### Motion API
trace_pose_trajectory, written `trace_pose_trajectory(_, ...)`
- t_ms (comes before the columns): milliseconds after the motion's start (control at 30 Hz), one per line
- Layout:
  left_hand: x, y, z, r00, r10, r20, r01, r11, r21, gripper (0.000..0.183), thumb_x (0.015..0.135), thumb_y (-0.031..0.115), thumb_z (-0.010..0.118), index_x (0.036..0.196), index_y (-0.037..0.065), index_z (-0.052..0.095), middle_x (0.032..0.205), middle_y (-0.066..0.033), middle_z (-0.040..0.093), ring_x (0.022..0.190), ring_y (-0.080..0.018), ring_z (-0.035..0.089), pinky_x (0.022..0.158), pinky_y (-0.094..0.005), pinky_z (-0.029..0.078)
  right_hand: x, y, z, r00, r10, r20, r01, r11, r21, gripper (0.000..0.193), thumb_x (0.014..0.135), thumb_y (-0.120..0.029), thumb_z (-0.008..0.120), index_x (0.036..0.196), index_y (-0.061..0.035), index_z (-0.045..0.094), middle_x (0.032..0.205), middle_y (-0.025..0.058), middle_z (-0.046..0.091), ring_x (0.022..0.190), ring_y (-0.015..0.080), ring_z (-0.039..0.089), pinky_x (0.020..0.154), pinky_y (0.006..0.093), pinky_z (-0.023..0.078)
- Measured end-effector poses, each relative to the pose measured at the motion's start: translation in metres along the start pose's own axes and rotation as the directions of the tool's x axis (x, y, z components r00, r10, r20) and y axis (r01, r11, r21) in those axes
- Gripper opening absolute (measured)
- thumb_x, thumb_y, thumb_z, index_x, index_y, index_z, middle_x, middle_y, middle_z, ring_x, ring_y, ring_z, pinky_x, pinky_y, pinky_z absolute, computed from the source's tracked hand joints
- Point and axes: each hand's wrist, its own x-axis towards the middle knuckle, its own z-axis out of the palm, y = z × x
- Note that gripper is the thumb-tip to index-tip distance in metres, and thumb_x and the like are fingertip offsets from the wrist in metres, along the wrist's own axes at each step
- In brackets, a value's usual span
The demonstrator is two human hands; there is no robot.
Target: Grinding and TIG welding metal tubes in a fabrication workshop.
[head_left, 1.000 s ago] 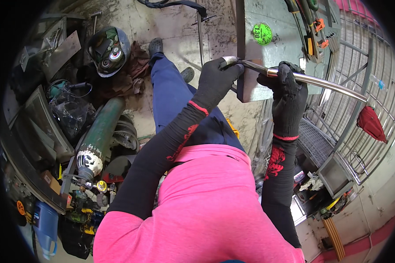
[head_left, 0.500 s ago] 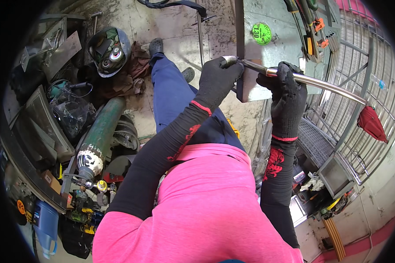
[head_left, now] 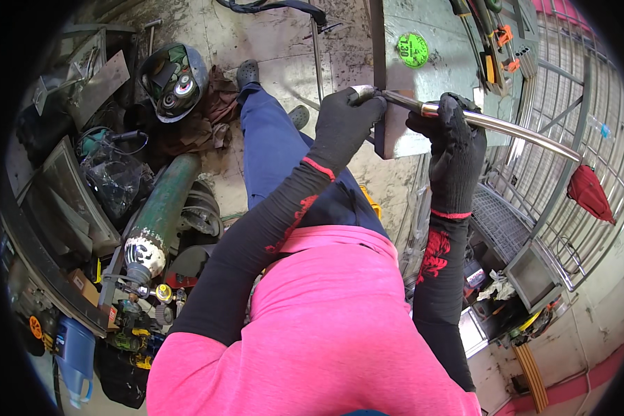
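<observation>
A shiny metal tube (head_left: 527,134) slants across in front of me, its left part darker and narrower, with a coppery band near my right fingers. My left hand (head_left: 345,125), in a black glove with a whitish fingertip, pinches the dark left end between thumb and forefinger. Further along, my right hand (head_left: 456,149), also gloved in black, is closed round the tube from below, its thumb and fingers at the bright part. The tube passes over the near edge of a grey metal worktable (head_left: 433,80). From my right hand the bright length runs out to the right.
A round green sticker (head_left: 413,50) and clamps with orange tips (head_left: 506,48) are on the worktable. To the left are a bucket of grinding discs (head_left: 173,83) and a green gas cylinder (head_left: 163,208). At right, a red cloth item (head_left: 591,194) hangs by a metal rack (head_left: 561,104).
</observation>
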Motion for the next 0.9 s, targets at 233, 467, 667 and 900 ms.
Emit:
trace_pose_trajectory(233, 0.004, -0.001, -0.015, 0.993, 0.045, 0.109, -0.045, 0.999, -0.004, 0.034, 0.097, 0.023, 0.079, 0.117, -0.004, 0.080, 0.093, -0.0014, 0.075, 0.084, -0.0075, 0.061, 0.074, -0.0273, 0.050, 0.002, 0.007, -0.007, 0.996, -0.072, 0.058, 0.077, 0.994, -0.081, 0.036, 0.108, -0.023, 0.071, 0.126, 0.0079, 0.065, 0.106, 0.0176, 0.074, 0.098, 0.0350, 0.081, 0.086, 0.0475, 0.069)
trace_pose_trajectory(467, -0.001, 0.012, -0.016, 0.991, 0.005, 0.136, -0.013, 0.998, 0.057, 0.035, 0.097, 0.022, 0.080, 0.119, -0.005, 0.079, 0.094, -0.0013, 0.075, 0.084, -0.0078, 0.061, 0.074, -0.0270, 0.049, 0.002, 0.005, -0.007, 0.999, -0.034, 0.030, 0.036, 0.995, -0.090, 0.038, 0.108, -0.024, 0.071, 0.128, 0.0075, 0.064, 0.110, 0.0186, 0.074, 0.099, 0.0349, 0.082, 0.091, 0.0466, 0.068)
trace_pose_trajectory(667, 0.007, -0.012, -0.007, 0.993, 0.101, 0.058, -0.101, 0.995, -0.003, 0.037, 0.096, 0.026, 0.080, 0.119, -0.004, 0.080, 0.086, 0.0010, 0.071, 0.077, -0.0070, 0.057, 0.068, -0.0282, 0.046, 0.002, 0.002, -0.001, 1.000, 0.022, -0.004, -0.022, 0.995, -0.093, 0.038, 0.107, -0.026, 0.073, 0.125, 0.0070, 0.063, 0.105, 0.0189, 0.076, 0.098, 0.0353, 0.082, 0.089, 0.0465, 0.068)
trace_pose_trajectory(900, -0.004, 0.009, -0.004, 0.999, 0.039, 0.011, -0.040, 0.998, 0.042, 0.034, 0.097, 0.026, 0.078, 0.115, -0.002, 0.082, 0.082, -0.0007, 0.071, 0.075, -0.0066, 0.056, 0.066, -0.0287, 0.046, 0.000, 0.000, -0.003, 1.000, 0.020, 0.002, -0.020, 0.993, -0.120, 0.040, 0.107, -0.027, 0.073, 0.125, 0.0081, 0.063, 0.106, 0.0203, 0.076, 0.096, 0.0357, 0.082, 0.089, 0.0461, 0.068)
